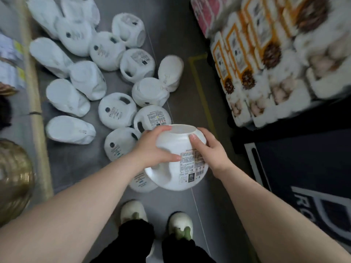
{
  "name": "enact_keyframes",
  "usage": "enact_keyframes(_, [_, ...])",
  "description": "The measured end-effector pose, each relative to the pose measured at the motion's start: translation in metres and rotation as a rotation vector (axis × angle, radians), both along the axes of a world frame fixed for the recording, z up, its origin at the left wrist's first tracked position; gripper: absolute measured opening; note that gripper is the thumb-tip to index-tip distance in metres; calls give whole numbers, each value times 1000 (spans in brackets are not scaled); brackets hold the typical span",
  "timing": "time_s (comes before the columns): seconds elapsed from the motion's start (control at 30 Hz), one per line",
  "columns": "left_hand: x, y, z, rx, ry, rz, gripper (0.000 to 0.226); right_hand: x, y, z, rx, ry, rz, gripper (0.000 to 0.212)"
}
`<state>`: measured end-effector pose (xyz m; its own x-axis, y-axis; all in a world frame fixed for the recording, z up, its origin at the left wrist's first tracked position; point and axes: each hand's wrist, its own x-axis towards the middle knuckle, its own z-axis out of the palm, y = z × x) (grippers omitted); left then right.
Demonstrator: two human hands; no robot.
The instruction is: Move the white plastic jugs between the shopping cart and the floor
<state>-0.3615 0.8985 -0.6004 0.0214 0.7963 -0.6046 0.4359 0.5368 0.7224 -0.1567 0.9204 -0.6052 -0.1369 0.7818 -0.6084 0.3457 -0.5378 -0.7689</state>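
Many jugs (117,111) lie on the floor (180,35) ahead of the shoes (133,211); left grip (152,149) and right grip (210,154) clasp another jug (178,141) just ahead of the shoes, cart unseen, remainder unclear.

Lighting's coming across soft n even, no hard shadows falling on the grey floor (171,25). Whites on the held jug (176,149) are blowing out a bit. Motion blur's smearing the stacked packs (266,54) top right, and the wide-angle's bending everything near the edges.
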Motion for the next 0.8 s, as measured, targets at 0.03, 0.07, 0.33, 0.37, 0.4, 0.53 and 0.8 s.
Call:
enact_keyframes(0.03, [-8,-3,34,18,0,15,89,-8,0,35,11,13,24,34])
enact_keyframes(0.07, [-17,-8,68,37,5,27,89,-16,1,70,21,26,46,27])
enact_keyframes(0.33, [-77,-54,277,221,-15,151,91,-84,-13,284,161,79,198,44])
enact_keyframes(0.37, [-83,-62,294,239,-7,170,91,-91,-18,300,165,91,211,54])
enact_keyframes(0.4, [-89,-71,307,253,1,196,93,-99,-22,315,170,107,231,59])
enact_keyframes(0.53, [-109,-101,345,307,51,319,101,-124,-28,352,162,193,351,61])
enact_keyframes(0.8, [-114,-155,389,372,184,665,86,-175,-16,384,114,320,722,101])
